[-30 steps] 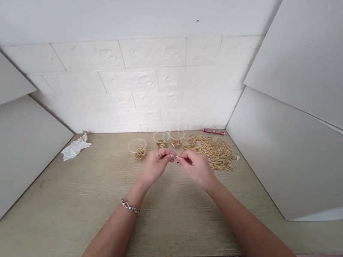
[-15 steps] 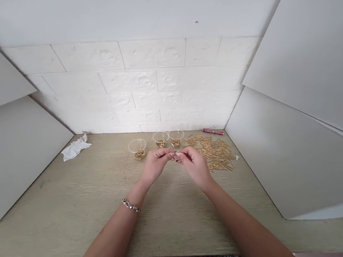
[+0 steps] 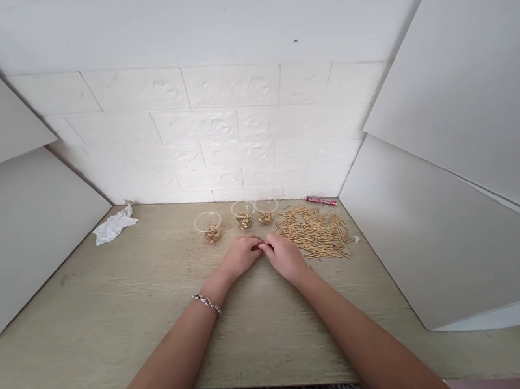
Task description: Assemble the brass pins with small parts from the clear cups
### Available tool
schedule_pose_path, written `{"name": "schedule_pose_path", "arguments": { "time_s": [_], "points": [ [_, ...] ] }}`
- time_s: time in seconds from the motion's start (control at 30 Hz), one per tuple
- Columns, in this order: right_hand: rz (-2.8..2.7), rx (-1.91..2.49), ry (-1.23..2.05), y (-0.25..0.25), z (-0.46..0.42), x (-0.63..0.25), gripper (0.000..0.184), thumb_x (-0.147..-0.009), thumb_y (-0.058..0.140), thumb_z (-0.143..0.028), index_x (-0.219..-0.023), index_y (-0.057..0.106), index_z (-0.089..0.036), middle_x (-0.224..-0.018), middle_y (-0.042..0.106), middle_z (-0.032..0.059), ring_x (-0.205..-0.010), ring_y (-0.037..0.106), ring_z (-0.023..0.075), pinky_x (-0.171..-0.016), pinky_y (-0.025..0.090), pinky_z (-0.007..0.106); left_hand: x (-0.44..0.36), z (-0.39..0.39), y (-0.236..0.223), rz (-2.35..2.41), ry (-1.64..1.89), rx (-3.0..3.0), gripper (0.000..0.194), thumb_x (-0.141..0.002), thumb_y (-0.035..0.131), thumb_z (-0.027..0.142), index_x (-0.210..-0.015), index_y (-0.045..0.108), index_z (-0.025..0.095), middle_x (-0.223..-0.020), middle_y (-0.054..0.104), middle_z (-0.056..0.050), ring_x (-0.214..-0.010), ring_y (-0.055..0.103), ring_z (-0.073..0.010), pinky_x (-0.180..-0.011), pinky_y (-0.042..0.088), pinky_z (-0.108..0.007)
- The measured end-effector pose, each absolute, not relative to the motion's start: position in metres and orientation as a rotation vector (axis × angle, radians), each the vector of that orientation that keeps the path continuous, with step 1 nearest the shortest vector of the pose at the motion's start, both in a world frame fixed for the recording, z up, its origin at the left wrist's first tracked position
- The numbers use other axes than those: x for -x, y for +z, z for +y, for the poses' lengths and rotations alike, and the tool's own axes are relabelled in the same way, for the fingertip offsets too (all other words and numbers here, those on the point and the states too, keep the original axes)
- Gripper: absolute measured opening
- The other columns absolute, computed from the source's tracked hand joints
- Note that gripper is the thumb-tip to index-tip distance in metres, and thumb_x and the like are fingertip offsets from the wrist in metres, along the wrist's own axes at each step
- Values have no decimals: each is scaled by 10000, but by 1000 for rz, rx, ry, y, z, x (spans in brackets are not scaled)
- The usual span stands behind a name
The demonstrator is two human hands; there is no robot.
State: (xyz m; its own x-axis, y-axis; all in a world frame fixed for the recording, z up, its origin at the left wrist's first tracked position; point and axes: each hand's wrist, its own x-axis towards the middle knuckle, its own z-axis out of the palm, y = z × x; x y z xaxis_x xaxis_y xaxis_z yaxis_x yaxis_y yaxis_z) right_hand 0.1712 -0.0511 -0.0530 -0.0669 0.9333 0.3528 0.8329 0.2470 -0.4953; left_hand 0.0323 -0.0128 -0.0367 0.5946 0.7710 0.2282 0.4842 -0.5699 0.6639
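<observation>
My left hand [image 3: 241,257] and my right hand [image 3: 284,258] rest low on the wooden table [image 3: 110,310], fingertips pinched together and touching each other. Whatever they pinch is too small to see. A bracelet circles my left wrist. Just beyond the hands stand three small clear cups: the left cup [image 3: 208,227], the middle cup [image 3: 244,215] and the right cup [image 3: 267,211], each with small gold pieces at the bottom. A spread pile of thin gold pins [image 3: 316,233] lies to the right of the cups, close to my right hand.
A crumpled white cloth [image 3: 113,225] lies at the table's back left. A red pen [image 3: 321,200] lies against the white brick wall at the back right. White panels close in both sides of the table.
Both hands have dropped from above the table down onto its surface, and moved a little away from me. In the earlier frames a thin pin showed between the fingertips; now none is visible.
</observation>
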Motion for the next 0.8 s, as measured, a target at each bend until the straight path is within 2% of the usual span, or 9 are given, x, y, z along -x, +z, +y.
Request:
{"name": "schedule_pose_path", "arguments": {
  "time_s": [0.1,0.33,0.8],
  "points": [
    [-1951,1670,207,-54,-50,-169,139,-837,470,-239,-725,541,-198,-717,590,44,-673,532,172,-578,337,262,-31,-9,-37,962,680,-2308,143,-707,562,246,-743,689,192,-881,674,-51,-838,578,-179,-827,407,-271],
    [-1985,1688,180,-55,-46,-168,144,-849,455,-234,-740,538,-188,-729,601,52,-676,541,174,-573,323,263,-29,-6,-38,984,584,-2378,247,-706,569,248,-923,665,182,-1000,657,-62,-926,564,-191,-873,396,-289],
    [-2040,1707,273,-58,-40,-164,144,-852,418,-188,-834,557,-157,-838,619,79,-767,540,173,-655,351,267,-29,-4,-38,1008,482,-2480,226,-694,546,211,-887,658,172,-1014,650,-51,-943,562,-187,-861,412,-285]
  ]
}}
